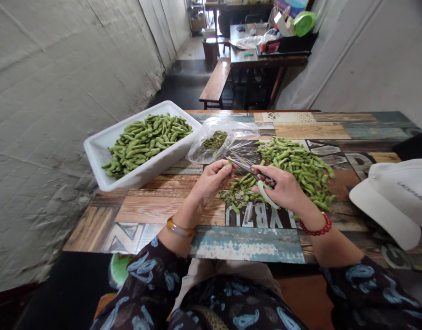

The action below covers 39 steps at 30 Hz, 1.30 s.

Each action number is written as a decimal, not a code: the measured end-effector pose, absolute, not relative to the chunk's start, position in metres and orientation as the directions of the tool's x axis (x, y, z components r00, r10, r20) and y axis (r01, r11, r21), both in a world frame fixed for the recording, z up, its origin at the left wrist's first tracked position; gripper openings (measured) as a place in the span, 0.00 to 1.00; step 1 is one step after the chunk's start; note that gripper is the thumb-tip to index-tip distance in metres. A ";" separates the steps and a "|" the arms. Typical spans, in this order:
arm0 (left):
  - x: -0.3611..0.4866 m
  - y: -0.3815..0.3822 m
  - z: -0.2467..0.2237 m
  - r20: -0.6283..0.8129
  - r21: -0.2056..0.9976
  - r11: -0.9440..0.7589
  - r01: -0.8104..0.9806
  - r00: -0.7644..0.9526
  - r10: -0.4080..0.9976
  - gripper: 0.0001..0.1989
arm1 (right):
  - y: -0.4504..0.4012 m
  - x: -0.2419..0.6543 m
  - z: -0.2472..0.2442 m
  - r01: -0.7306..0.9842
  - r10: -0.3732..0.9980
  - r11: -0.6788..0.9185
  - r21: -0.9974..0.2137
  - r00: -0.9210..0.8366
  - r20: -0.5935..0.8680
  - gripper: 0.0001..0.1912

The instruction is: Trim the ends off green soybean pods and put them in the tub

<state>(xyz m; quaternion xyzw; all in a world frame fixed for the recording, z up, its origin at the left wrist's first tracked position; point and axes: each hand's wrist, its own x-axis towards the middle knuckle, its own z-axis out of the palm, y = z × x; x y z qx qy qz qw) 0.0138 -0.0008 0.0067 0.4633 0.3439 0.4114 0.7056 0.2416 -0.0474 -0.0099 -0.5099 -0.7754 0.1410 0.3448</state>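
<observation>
Between the thumb and fingers of my left hand (pixel 216 176) is a green soybean pod (pixel 230 161), mostly hidden by the fingertips. My right hand (pixel 283 185) grips a pair of scissors (pixel 265 193) with pale green handles, and their blades reach to the pod. A large heap of soybean pods (pixel 295 165) lies on the table beyond and beside my right hand. Smaller pods and scraps are scattered below the blades. Beyond my left hand, a clear plastic bag (pixel 199 149) lies spread with small green trimmings (pixel 215 139) on it.
A white plastic tub (pixel 145 176) full of soybean pods stands at the table's left, near the wall. At the right edge lies a white cap (pixel 390 197). Behind the patchwork-patterned table (pixel 156 208) are a wooden bench (pixel 216 82) and another table with clutter.
</observation>
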 end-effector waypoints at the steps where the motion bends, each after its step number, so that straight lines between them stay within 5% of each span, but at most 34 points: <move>1: 0.014 -0.001 0.007 -0.093 0.948 0.206 -0.243 0.408 0.908 0.18 | -0.047 0.242 -0.010 0.691 0.889 0.441 -0.573 -0.248 0.385 0.26; 12: 0.014 -0.002 0.007 0.029 0.997 -0.001 -0.079 0.349 0.937 0.10 | -0.047 0.245 -0.012 0.692 0.894 0.441 -0.571 -0.282 0.349 0.27; 30: 0.016 0.000 0.002 -0.060 0.974 0.112 -0.196 0.252 0.966 0.17 | -0.047 0.245 -0.014 0.699 0.897 0.423 -0.577 -0.233 0.375 0.27; 39: 0.017 -0.001 0.000 -0.125 0.954 0.218 -0.208 0.385 0.914 0.19 | -0.049 0.240 -0.012 0.703 0.894 0.441 -0.559 -0.287 0.344 0.27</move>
